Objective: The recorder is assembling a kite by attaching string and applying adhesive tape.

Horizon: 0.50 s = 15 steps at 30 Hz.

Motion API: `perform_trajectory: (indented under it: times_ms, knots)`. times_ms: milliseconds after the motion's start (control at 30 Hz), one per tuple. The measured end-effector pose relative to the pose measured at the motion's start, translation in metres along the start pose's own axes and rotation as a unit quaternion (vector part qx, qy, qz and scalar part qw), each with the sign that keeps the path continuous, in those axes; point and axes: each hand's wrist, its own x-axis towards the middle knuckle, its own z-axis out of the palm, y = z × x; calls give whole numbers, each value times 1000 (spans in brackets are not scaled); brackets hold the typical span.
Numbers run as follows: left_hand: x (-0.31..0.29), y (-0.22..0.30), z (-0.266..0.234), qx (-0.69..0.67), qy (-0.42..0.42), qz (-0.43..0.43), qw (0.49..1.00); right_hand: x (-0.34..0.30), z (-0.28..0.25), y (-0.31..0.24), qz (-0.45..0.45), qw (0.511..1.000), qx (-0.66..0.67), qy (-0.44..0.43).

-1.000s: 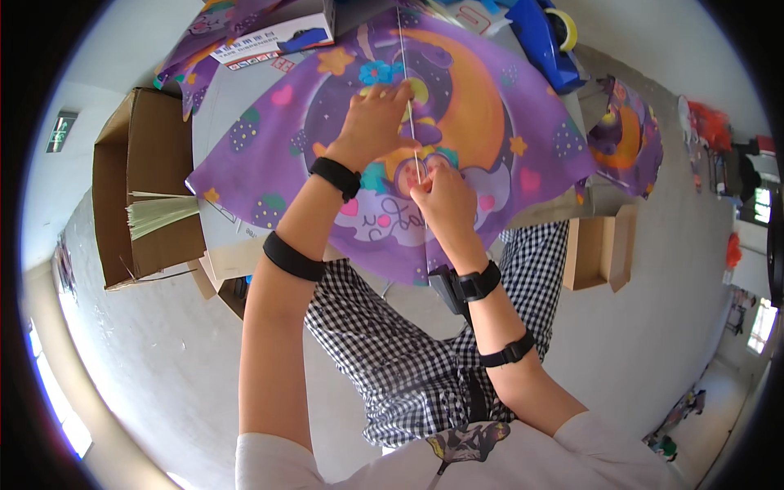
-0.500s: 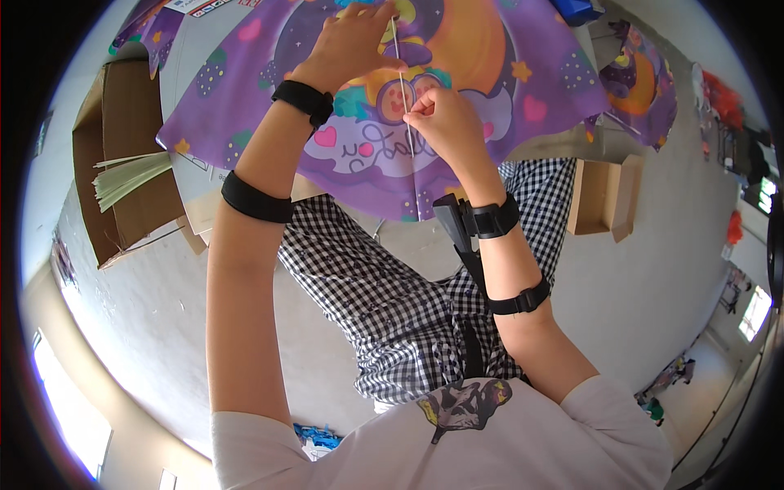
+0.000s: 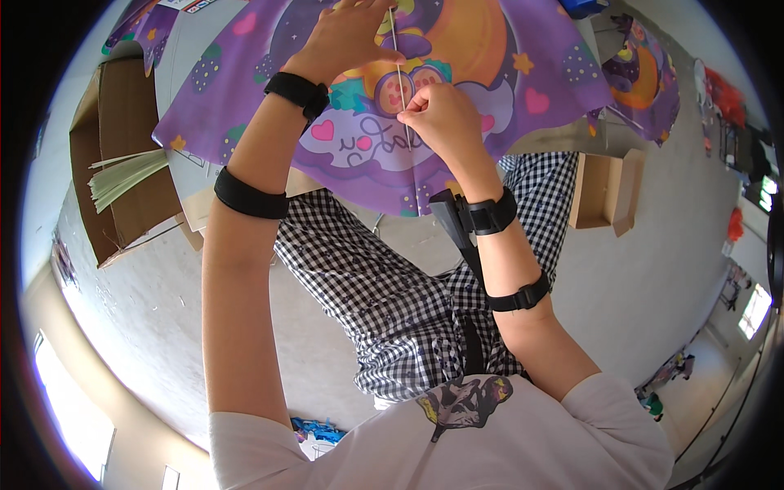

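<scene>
A purple sheet [image 3: 269,122], printed with a moon, hearts and stars and shaped like a kite sail, is spread in front of me. Along its middle seam lies a thin white rod [image 3: 400,82]. My right hand [image 3: 445,122] pinches this rod between thumb and fingertips, partway down its length. Farther up, my left hand [image 3: 347,41] rests on the sheet with thumb and fingers apart, its thumb tip close beside the rod. The left fingertips reach the upper rim of the picture, near the rod's far end.
An open brown carton [image 3: 122,114] at the left has a bundle of pale strips [image 3: 126,180] sticking out. Another open cardboard box [image 3: 604,192] stands right of my knee. A similar printed sheet [image 3: 645,82] hangs at the far right, beside a blue object [image 3: 581,6].
The whole view has shifted slightly, with the sheet and both hands a little higher and farther left. My hands keep nearly the same pose; the right hand still pinches the rod.
</scene>
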Motion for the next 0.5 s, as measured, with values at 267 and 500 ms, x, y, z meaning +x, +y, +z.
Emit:
perform_trajectory:
  times_ms: [267, 500]
  knots:
    - [1, 3, -1, 4, -4, -9, 1000, 0, 1, 2, -8, 1000, -4, 17]
    - [-1, 1, -2, -14, -1, -2, 1000, 2, 7, 0, 13, 998, -57, 0]
